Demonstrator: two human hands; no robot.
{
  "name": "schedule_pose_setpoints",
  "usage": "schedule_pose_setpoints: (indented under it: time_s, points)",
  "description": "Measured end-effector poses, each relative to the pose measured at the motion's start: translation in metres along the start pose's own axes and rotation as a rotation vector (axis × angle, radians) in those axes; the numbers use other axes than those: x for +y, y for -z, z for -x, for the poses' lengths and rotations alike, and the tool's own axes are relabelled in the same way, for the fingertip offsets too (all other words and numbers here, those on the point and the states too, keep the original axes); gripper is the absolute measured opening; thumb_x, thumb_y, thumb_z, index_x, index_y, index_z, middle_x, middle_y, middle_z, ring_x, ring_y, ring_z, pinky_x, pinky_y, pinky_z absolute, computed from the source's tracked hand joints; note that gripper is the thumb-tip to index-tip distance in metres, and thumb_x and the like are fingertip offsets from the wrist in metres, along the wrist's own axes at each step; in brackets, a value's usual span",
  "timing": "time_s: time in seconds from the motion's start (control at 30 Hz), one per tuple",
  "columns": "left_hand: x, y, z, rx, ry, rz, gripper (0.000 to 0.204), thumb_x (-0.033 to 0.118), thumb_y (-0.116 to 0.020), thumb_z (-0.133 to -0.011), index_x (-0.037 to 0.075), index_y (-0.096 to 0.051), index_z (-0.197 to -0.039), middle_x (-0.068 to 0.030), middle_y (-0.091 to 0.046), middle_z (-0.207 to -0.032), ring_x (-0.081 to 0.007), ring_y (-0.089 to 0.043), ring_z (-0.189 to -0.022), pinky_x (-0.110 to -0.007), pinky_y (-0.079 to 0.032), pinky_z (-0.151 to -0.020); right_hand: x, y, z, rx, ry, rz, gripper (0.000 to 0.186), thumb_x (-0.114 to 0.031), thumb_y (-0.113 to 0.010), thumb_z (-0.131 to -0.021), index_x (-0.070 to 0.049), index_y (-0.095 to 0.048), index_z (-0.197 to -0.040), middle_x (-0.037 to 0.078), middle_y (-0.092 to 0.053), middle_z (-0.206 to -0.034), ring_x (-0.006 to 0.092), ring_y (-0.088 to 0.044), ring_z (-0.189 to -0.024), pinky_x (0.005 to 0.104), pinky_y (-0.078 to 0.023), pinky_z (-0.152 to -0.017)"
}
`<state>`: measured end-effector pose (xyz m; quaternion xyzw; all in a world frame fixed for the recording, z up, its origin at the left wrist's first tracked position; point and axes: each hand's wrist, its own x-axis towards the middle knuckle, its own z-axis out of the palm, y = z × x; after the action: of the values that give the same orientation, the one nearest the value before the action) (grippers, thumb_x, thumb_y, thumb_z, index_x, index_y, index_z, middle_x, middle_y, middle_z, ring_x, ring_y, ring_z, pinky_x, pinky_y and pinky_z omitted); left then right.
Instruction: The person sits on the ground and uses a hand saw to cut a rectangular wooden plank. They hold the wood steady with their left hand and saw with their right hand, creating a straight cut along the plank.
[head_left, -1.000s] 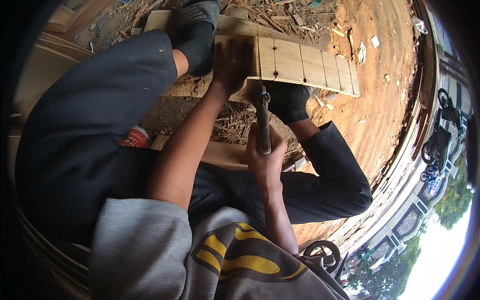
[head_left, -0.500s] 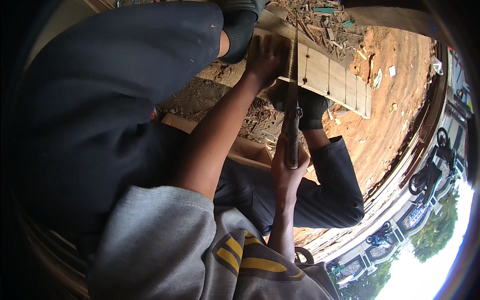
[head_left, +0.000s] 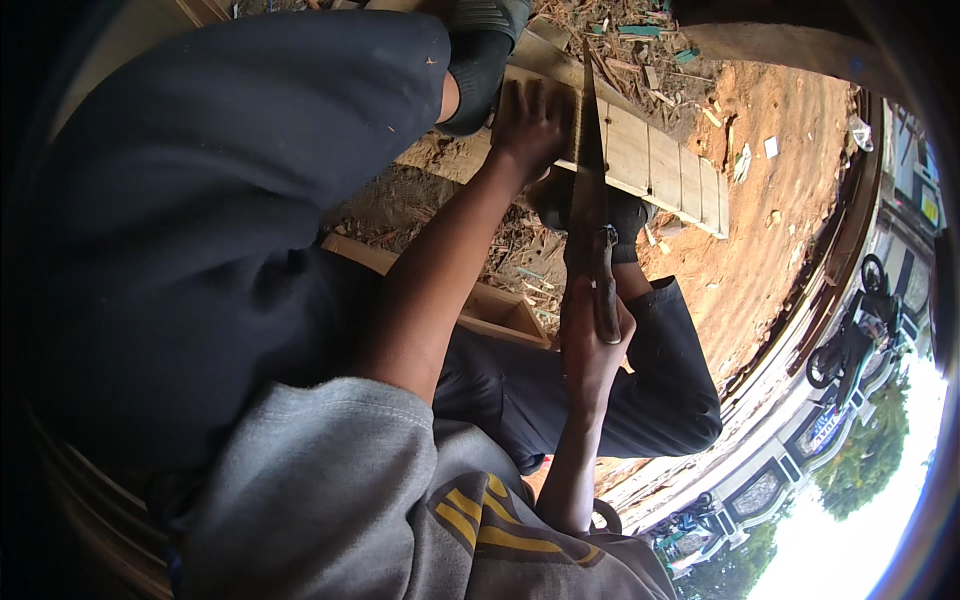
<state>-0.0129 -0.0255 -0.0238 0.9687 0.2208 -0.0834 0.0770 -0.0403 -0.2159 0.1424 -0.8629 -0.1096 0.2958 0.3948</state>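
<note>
A pale wooden board [head_left: 655, 165], crossed by several dark lines, slants from upper left to right. My left hand [head_left: 528, 125] grips it from above, fingers spaced across its face, just left of the saw; its thumb is partly hidden. Closed around the handle of a handsaw [head_left: 590, 150] is my right hand [head_left: 592, 325], below the board's near edge. The saw's blade stands nearly lengthwise in view, crossing the board with its tip pointing away from me. A dark-shod foot [head_left: 625, 215] shows under the board, and another shoe [head_left: 478, 70] is beside its left part.
An open wooden box frame [head_left: 505, 312] lies beneath my forearms. Wood shavings and scraps [head_left: 640, 60] cover the ground beyond the board. Bare reddish soil [head_left: 770, 210] stretches right, toward a parked motorcycle [head_left: 850, 330]. A dark timber beam [head_left: 790, 45] crosses the upper right.
The saw handle and my right hand have shifted slightly right and nearer to me, and more of the blade's flat side shows. My left hand stays on the board.
</note>
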Motion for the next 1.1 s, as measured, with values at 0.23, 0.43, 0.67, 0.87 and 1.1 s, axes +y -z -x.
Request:
schedule_pose_setpoints:
  time_s: [0.23,0.43,0.67,0.87,1.1]
  points:
    - [-0.01,0.02,-0.009,0.016,0.019,0.17,0.061,0.016,-0.072,-0.065,-0.002,-0.049,-0.119,-0.0179,-0.051,-0.121,-0.0396,-0.04,-0.123,-0.062,-0.031,-0.098,-0.039,0.0,-0.057,-0.034,0.016,-0.295,0.024,-0.019,-0.056,-0.092,0.003,-0.06,-0.083,0.001,-0.05,-0.063,0.0059,-0.042,-0.056,0.0244,-0.034,-0.051]
    - [-0.034,0.069,-0.048,-0.227,-0.134,0.418,0.028,0.005,-0.063,-0.075,-0.002,-0.065,-0.101,-0.024,-0.065,-0.101,-0.0387,-0.064,-0.097,-0.044,-0.052,-0.081,-0.006,0.067,-0.042,0.206,0.056,-0.234,0.022,-0.02,-0.06,-0.091,0.001,-0.06,-0.085,0.002,-0.053,-0.065,0.0052,-0.045,-0.055,0.0223,-0.034,-0.049]
    - [-0.065,0.081,-0.08,-0.044,-0.216,0.361,0.038,0.028,-0.068,-0.082,0.003,-0.06,-0.109,-0.0227,-0.066,-0.096,-0.0392,-0.064,-0.093,-0.047,-0.051,-0.081,0.008,0.078,-0.044,0.243,0.049,-0.371,0.022,-0.021,-0.061,-0.093,-0.001,-0.06,-0.085,-0.003,-0.05,-0.063,0.003,-0.042,-0.054,0.0203,-0.03,-0.047]
    - [-0.071,0.07,-0.083,0.095,-0.248,0.171,0.051,0.042,-0.07,-0.08,0.002,-0.056,-0.108,-0.021,-0.066,-0.09,-0.0396,-0.064,-0.09,-0.049,-0.05,-0.078,-0.013,0.066,-0.053,0.064,0.053,-0.419,0.026,-0.024,-0.065,-0.092,0.001,-0.063,-0.088,-0.004,-0.049,-0.064,0.0035,-0.041,-0.057,0.0226,-0.033,-0.05]
    - [-0.071,0.069,-0.087,0.128,-0.341,0.086,0.053,0.048,-0.067,-0.08,0.0,-0.056,-0.101,-0.0207,-0.066,-0.084,-0.0385,-0.065,-0.086,-0.048,-0.051,-0.075,-0.025,0.046,-0.058,-0.048,0.022,-0.361,0.029,-0.025,-0.065,-0.092,0.004,-0.063,-0.089,-0.004,-0.049,-0.062,0.0037,-0.04,-0.058,0.024,-0.033,-0.05]
